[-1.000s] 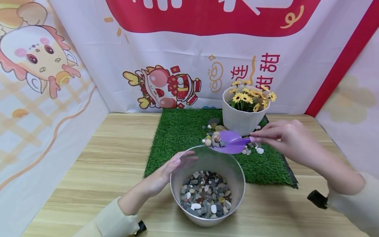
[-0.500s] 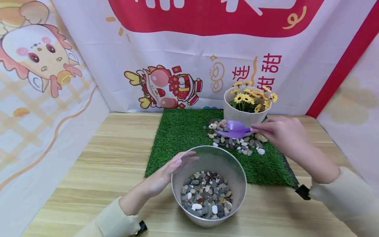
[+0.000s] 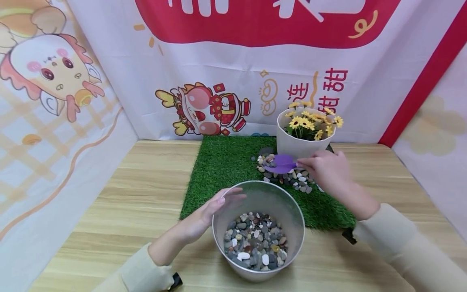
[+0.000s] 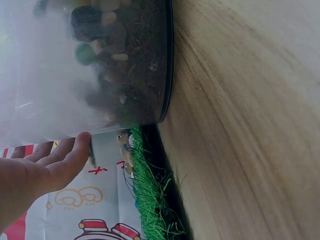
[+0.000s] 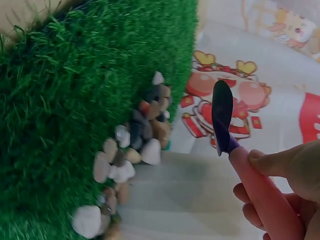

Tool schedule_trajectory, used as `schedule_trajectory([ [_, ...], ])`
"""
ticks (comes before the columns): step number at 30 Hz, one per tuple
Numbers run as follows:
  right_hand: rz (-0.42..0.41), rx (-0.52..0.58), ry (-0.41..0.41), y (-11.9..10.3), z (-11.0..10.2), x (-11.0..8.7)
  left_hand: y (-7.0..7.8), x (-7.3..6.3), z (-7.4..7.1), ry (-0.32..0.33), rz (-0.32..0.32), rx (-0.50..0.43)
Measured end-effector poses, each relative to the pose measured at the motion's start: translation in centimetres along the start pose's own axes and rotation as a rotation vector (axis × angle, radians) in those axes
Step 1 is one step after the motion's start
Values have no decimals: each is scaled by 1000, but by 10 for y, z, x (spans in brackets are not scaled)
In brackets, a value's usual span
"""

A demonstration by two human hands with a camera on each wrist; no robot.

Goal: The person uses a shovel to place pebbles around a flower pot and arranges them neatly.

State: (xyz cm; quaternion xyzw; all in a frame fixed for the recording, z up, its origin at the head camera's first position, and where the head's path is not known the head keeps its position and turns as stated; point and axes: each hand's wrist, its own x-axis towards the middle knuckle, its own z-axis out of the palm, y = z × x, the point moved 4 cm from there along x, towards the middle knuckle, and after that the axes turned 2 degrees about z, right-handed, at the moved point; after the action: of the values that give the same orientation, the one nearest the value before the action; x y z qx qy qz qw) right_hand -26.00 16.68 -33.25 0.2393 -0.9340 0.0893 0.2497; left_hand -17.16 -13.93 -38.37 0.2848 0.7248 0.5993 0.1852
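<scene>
My right hand (image 3: 330,172) grips a small garden trowel by its pink handle (image 5: 267,200). Its purple blade (image 3: 282,164) hangs over the pebble pile (image 3: 295,178) on the grass mat, in front of the white flowerpot (image 3: 299,142). In the head view pebbles show at the blade's left edge; whether any lie on it, I cannot tell. Along the left side of a translucent bucket (image 3: 215,243) rests my left hand (image 3: 204,217), fingers fairly straight against the outer wall. Many mixed pebbles (image 3: 255,239) cover the bucket's bottom.
Artificial green grass (image 3: 219,170) lies at the back of the wooden table (image 3: 146,174). The pot holds yellow daisy-like flowers (image 3: 306,123). A printed cloth (image 3: 219,56) hangs behind the table, with further printed cloths at both sides.
From beside the bucket's far rim, the trowel has moved back over the pebble pile, then slightly left and nearer. The left hand and the bucket stay in place.
</scene>
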Motion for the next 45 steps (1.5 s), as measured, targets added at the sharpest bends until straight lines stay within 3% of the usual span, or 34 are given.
schedule_trajectory([
  [7,28,-20,-72,0,25,8,-2,1,2,-4,10,-9],
  [13,13,-23,-86,1,39,13,-2,1,3,-5,13,-18],
  [23,-49,-1,-118,-7,38,15,-1,0,2,2,7,-5],
  [33,-73,-89,-39,-12,25,4,-1,0,1,-1,16,3],
  [39,-151,-141,80,-11,22,2,0,0,0,2,16,6],
  [45,-182,-156,123,-6,23,-3,1,0,0,-4,13,-10],
])
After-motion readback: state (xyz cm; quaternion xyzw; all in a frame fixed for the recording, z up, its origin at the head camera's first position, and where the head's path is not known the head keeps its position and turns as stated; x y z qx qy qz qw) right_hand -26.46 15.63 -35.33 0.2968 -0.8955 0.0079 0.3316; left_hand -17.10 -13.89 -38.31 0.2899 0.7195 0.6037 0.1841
